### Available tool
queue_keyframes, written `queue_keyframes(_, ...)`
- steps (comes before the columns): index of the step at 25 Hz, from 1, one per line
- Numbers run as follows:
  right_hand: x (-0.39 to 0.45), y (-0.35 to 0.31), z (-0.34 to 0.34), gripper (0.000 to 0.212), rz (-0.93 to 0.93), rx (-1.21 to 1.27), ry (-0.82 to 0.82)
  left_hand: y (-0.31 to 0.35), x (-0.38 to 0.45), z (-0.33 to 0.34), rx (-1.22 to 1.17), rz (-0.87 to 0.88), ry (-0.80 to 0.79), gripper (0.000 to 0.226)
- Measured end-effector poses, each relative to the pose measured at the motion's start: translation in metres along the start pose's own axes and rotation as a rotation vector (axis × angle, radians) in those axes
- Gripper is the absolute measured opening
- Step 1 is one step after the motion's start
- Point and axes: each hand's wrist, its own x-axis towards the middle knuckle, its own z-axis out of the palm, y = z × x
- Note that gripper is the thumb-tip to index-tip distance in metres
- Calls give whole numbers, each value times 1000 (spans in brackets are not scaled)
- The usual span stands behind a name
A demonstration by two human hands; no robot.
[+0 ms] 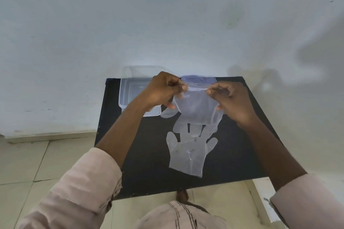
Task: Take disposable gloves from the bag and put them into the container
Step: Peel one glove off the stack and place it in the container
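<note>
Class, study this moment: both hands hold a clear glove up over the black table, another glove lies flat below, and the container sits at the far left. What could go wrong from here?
1. The held glove is thin film pinched by the left hand and the right hand; pulling apart might tear it.
2. Its dangling fingers hang close above the flat glove and could drag it along.

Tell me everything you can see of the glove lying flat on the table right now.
The flat glove is thin, clear, slightly crinkled plastic film. It lies spread out near the middle of the black table, fingers pointing away from the person, cuff towards them. No hand touches it. Its fingertips lie under the hanging fingers of a second glove, held above by the left hand and right hand; contact between the two gloves cannot be told.
</note>
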Motion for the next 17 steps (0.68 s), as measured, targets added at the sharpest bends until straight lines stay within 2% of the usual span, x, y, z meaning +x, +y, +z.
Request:
queue_keyframes(3, 5, -4, 3, 11, 74, 159, 13, 1, 0, -4, -97, 7, -3, 13)
queue_keyframes(9, 15, -4, 3, 14, 118, 241, 14, -6, 6, 4, -233, 34, -27, 15)
queue_keyframes(17, 57, 16, 3, 15, 133, 313, -47, -9, 44, 13, -266, 11, 95, 14)
